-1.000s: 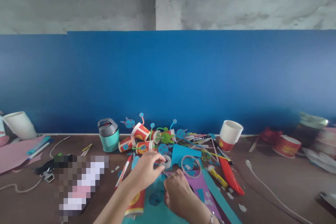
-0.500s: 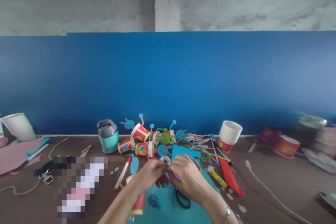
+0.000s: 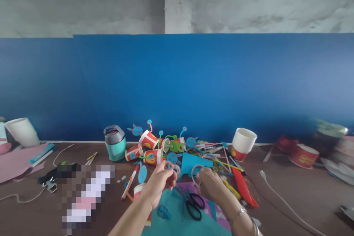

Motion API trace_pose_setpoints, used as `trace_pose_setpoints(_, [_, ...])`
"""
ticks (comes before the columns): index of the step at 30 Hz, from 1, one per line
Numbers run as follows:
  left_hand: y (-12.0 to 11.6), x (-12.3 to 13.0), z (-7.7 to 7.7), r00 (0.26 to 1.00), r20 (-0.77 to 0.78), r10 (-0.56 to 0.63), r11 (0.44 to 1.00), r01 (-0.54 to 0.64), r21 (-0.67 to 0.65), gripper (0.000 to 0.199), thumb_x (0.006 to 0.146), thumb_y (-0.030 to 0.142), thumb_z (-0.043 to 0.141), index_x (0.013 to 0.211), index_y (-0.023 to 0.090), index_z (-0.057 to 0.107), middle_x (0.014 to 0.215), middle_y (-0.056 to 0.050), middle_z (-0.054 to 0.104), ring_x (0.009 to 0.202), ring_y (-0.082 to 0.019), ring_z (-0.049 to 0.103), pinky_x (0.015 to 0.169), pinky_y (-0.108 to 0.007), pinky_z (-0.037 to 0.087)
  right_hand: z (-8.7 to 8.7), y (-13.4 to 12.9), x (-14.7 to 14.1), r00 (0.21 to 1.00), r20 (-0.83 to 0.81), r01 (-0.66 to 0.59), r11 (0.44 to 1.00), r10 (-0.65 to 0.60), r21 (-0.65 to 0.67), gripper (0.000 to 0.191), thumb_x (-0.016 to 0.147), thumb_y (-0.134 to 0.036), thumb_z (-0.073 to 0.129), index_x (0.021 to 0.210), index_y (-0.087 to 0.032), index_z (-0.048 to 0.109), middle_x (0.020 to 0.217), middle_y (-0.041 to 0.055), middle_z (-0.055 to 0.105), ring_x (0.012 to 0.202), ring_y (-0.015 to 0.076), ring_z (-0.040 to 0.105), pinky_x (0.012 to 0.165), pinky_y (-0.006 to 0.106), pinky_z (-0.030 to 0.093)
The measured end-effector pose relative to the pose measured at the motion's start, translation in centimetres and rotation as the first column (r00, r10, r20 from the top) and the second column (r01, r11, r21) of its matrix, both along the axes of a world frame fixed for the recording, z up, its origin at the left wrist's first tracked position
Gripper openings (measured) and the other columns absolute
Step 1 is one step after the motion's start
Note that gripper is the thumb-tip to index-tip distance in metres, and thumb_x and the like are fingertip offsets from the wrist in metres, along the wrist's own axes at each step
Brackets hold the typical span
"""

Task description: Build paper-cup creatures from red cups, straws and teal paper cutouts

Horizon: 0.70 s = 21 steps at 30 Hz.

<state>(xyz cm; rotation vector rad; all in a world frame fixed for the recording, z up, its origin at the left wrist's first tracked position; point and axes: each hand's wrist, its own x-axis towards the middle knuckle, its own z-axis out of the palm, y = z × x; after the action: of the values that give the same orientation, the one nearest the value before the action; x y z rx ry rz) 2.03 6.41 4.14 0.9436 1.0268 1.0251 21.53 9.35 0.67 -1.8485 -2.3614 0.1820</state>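
My left hand [image 3: 163, 181] is closed, thumb against fingers, above the teal paper. Whatever it pinches, if anything, is too small to make out. Beside its fingertips is a clear tape roll [image 3: 177, 171]. My right hand [image 3: 209, 183], further right, has its fingers closed on the edge of a pale tape roll [image 3: 194, 170], tilted upright. Between and below the hands, black-handled scissors [image 3: 194, 210] lie on teal paper [image 3: 168, 226] and purple patterned paper [image 3: 218, 214]. A small curled blue paper piece [image 3: 163, 212] lies left of the scissors.
Behind my hands lie red paper cups [image 3: 153, 157] with straws and blue paper faces. A teal flask [image 3: 116, 149] stands left and a white-and-red cup stack [image 3: 243, 143] right. Markers, a red pouch [image 3: 243, 188], a yellow glue tube [image 3: 231, 188] and a white cable [image 3: 287, 202] lie rightward.
My hands have moved apart, the left slightly left and the right to the right. The scissors, purple paper and pale tape roll now show more fully.
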Motion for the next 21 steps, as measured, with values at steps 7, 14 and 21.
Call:
trace_pose_setpoints(7, [-0.1,0.7,-0.5,0.989,-0.143,0.037,0.999,-0.031,0.04,0.021,0.074,0.036,0.048,0.087,0.02,0.052,0.054,0.009,0.035,0.044,-0.008,0.033,0.043,-0.021,0.021,2.2,0.2,-0.5,0.979,-0.186,-0.081,0.996,0.085,0.029,0.015,0.08,-0.011,0.044,0.08,-0.017,0.058,0.076,0.0046,0.069,0.074,0.0187,0.063,0.067,0.026,0.041])
trace_pose_setpoints(14, [0.3,0.8,-1.2,0.898,-0.363,0.249,0.904,-0.081,0.419,0.025,0.076,0.038,0.059,0.092,0.018,0.059,0.069,0.002,0.055,0.064,-0.014,0.051,0.059,-0.023,0.038,4.0,-1.7,-2.2,0.677,-0.706,-0.282,0.959,0.206,0.01,0.009,0.088,-0.021,0.04,0.08,-0.022,0.045,0.06,-0.0058,0.054,0.055,0.0117,0.051,0.053,0.02,0.037])
trace_pose_setpoints(21, [0.6,-0.4,-1.1,0.724,-0.579,0.375,0.869,-0.058,0.491,0.021,0.082,0.035,0.052,0.087,0.019,0.064,0.07,-0.002,0.065,0.063,-0.018,0.058,0.058,-0.025,0.039,3.6,-1.4,-1.9,0.711,-0.662,-0.23,0.968,0.239,0.103,0.012,0.09,-0.027,0.039,0.089,-0.02,0.049,0.067,-0.0014,0.057,0.06,0.0153,0.052,0.059,0.025,0.041])
